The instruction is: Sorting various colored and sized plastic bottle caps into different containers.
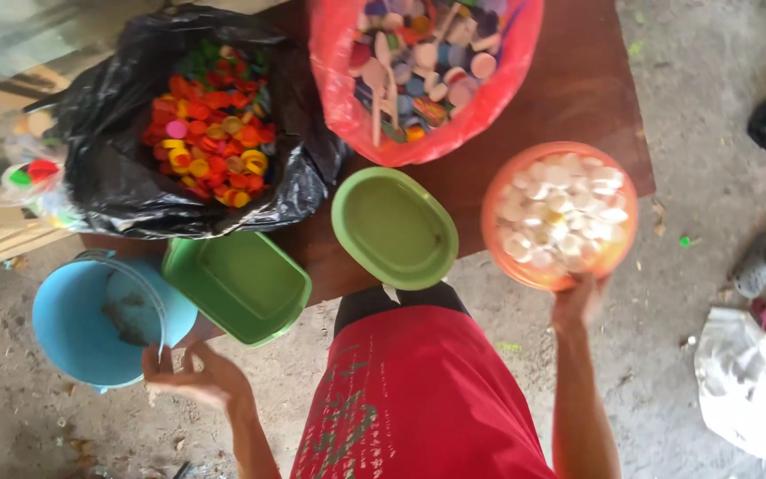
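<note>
Where the right hand (578, 302) closes on the near rim of the orange bowl (498, 232), the bowl sits at the surface's (578, 89) edge, brimming with white bottle caps (560, 208). It is thin rigid plastic, smooth and likely slippery, light but top-heavy with loose caps; a hold under the rim seems safest. The left hand (197, 377) is open, fingers spread, touching the blue bucket's (73, 324) rim, though motion blur leaves the contact uncertain. Just beyond it lies a green rectangular tub (239, 282).
</note>
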